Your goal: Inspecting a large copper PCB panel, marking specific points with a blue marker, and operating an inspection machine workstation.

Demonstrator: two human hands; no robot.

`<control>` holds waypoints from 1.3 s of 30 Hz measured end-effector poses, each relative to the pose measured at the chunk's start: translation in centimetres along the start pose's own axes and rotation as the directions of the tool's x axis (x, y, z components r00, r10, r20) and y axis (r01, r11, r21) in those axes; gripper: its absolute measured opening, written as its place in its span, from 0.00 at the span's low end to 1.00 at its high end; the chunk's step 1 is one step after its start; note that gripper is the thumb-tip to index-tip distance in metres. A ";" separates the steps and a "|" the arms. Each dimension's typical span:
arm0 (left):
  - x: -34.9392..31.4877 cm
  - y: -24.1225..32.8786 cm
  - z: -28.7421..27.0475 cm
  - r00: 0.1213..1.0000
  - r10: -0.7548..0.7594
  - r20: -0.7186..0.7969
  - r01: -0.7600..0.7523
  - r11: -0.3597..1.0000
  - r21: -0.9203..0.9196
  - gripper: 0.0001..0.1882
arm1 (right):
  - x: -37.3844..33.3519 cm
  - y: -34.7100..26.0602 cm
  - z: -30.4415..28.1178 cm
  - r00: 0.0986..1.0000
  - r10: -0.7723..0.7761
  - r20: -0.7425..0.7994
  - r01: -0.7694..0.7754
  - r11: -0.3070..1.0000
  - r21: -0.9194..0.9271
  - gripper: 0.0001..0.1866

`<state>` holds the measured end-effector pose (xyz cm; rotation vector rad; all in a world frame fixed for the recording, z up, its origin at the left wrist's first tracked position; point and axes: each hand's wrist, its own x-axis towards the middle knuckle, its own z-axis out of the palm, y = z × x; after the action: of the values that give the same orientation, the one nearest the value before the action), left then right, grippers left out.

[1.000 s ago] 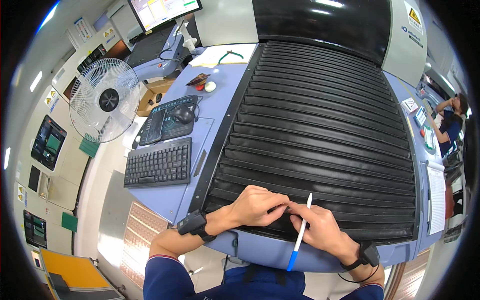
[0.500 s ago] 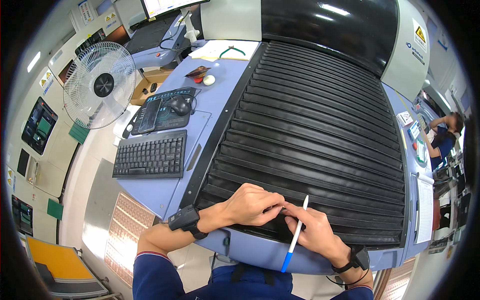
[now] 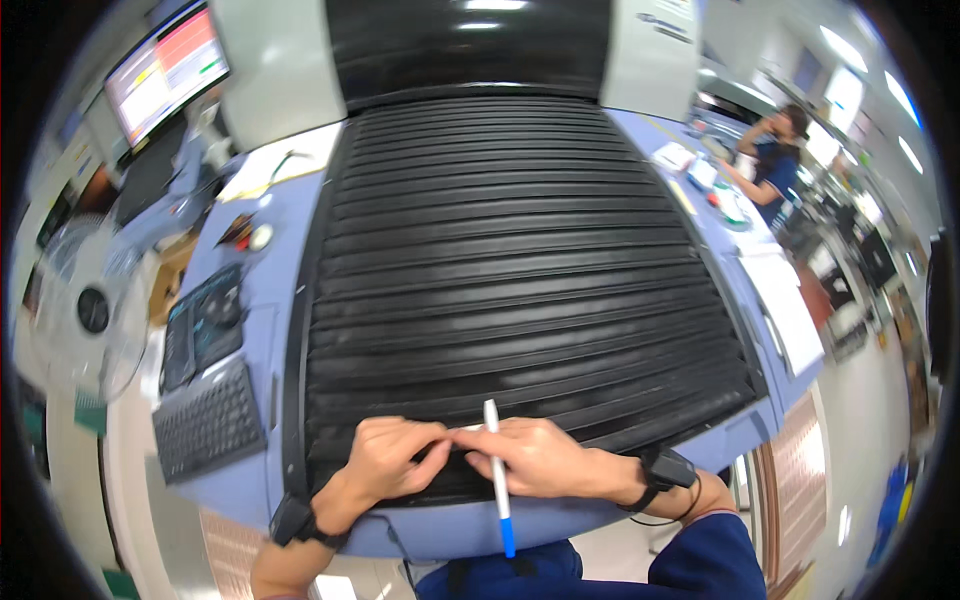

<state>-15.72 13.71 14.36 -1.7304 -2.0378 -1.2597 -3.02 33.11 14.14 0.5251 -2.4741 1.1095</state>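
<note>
Both hands meet over the near edge of a black pleated bellows cover [image 3: 520, 270]. My left hand [image 3: 392, 462] is closed in a pinch, its fingertips touching those of the right; what lies between them, if anything, I cannot make out. My right hand [image 3: 540, 460] is closed, holding a slim white pen [image 3: 499, 478] with a blue end. The pen stands out between the fingers, nearly upright in view, white tip pointing away and blue end toward my body. Each wrist carries a black strapped device.
On the blue left ledge lie a keyboard [image 3: 210, 420], a mouse pad [image 3: 205, 325] and green-handled pliers [image 3: 285, 163] on paper. A fan [image 3: 92, 310] stands at far left. A notepad [image 3: 785, 310] rests on the right ledge; beyond it a person [image 3: 775, 165] sits.
My view has swung to the right, so the bellows cover and ledges appear shifted left. Both hands stay together at the near edge, the pen still in the right, now more upright in view.
</note>
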 end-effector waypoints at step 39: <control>-0.5 0.3 0.1 0.998 -0.033 0.060 0.032 0.999 0.016 0.08 | 0.4 -0.1 -0.5 0.996 0.039 0.077 -0.040 0.999 0.022 0.16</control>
<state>-15.25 13.39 14.11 -1.7563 -2.1111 -1.2129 -3.21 33.39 14.71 0.5372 -2.5501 1.1556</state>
